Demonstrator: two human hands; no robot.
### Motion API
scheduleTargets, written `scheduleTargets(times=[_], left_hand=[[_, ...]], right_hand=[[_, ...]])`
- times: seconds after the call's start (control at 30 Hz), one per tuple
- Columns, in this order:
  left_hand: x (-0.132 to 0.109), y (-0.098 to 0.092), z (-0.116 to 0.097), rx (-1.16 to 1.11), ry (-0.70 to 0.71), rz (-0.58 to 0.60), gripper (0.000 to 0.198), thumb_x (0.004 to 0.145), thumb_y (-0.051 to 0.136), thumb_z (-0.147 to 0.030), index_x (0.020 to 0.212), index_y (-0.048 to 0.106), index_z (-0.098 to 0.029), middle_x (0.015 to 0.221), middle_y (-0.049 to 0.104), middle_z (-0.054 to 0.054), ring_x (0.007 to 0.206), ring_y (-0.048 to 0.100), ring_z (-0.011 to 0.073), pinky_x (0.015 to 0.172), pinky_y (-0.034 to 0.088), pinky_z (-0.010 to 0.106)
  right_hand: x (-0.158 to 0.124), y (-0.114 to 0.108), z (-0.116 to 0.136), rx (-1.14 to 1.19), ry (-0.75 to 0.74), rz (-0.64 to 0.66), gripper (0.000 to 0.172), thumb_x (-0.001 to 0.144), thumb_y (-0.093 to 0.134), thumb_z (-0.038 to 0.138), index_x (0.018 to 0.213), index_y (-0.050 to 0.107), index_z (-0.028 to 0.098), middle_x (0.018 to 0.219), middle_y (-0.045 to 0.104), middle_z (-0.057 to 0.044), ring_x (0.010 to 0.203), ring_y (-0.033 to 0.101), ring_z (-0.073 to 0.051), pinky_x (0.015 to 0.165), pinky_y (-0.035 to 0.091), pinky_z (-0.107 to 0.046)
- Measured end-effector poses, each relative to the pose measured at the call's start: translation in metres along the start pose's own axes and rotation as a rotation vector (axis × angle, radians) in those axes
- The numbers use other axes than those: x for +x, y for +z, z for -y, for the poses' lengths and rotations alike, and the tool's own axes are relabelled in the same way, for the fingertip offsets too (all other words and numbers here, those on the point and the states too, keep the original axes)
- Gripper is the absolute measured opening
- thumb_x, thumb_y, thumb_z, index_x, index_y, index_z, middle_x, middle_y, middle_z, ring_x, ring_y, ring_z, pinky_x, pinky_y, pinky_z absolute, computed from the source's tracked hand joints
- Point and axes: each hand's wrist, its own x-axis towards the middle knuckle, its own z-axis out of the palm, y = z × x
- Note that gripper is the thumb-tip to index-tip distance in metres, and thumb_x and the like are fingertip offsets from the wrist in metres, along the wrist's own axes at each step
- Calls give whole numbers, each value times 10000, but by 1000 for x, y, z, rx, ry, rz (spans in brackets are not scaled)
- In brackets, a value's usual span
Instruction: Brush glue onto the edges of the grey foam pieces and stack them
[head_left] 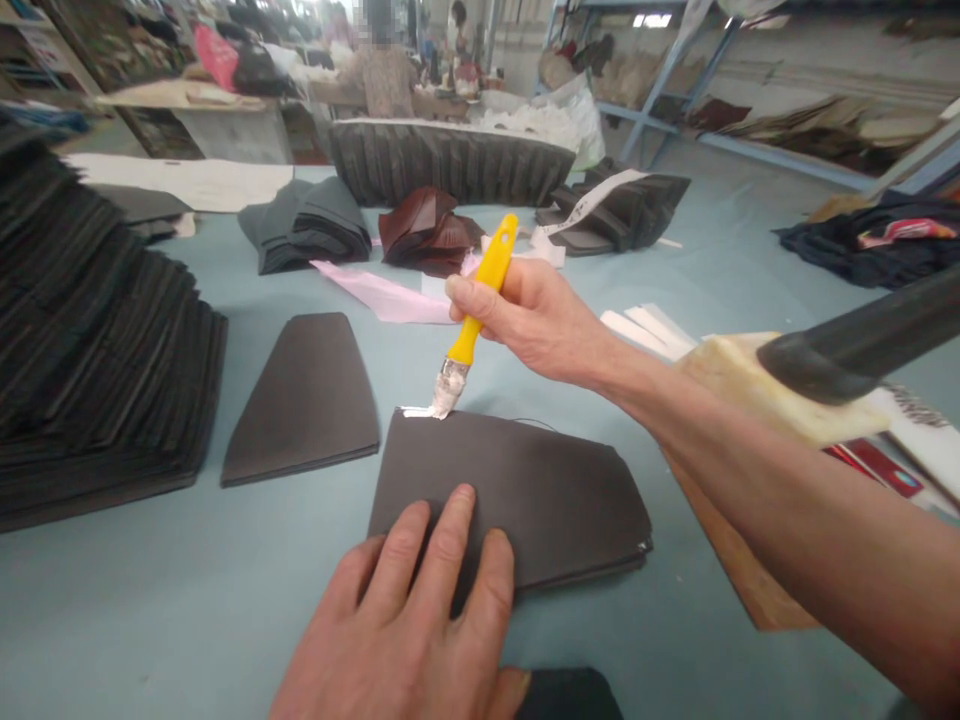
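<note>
My right hand (529, 315) grips a yellow-handled paintbrush (480, 300) by its handle. White paste coats the bristles, which touch the far left edge of a dark grey stack of cut pieces (555, 490). A short white streak of paste lies along that edge. Fingers spread, my left hand (412, 620) rests flat on the near left part of the same stack. To its left lies a smaller dark stack (307, 395) of similar shape. Part of another dark piece (570, 695) shows by my left thumb at the bottom edge.
A tall pile of dark pieces (97, 340) stands at the left. Folded grey (307, 225) and brown bundles (427, 230) and a pink scrap (382, 290) lie behind. At right, a black tube (862, 335) rests over a yellowish block (750, 375). A person (386, 80) is in the background.
</note>
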Motion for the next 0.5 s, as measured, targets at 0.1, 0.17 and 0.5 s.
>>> scheduleTargets(times=[0.1, 0.17, 0.5], left_hand=[[-1, 8, 6, 33, 41, -45, 617, 913, 610, -458, 1504, 593, -284, 1562, 659, 143, 1256, 716, 359, 853, 630, 435], [-2, 9, 7, 42, 56, -80, 629, 906, 595, -474, 1499, 595, -266, 1557, 659, 163, 1231, 720, 376, 824, 630, 448], [-12, 15, 1, -17, -32, -89, 541, 973, 534, -486, 1482, 637, -334, 1627, 604, 98, 1327, 645, 394, 969, 557, 497]], right_hand=[[-8, -9, 2, 1, -21, -2, 630, 928, 664, 794, 822, 679, 174, 679, 477, 50, 671, 422, -89, 625, 364, -253], [-15, -15, 5, -3, -27, 0, 612, 937, 675, 772, 823, 675, 171, 680, 477, 52, 669, 432, -87, 630, 378, -253], [-47, -37, 21, -110, 35, -58, 602, 960, 643, 765, 771, 655, 193, 680, 481, 40, 651, 418, -96, 608, 351, -275]])
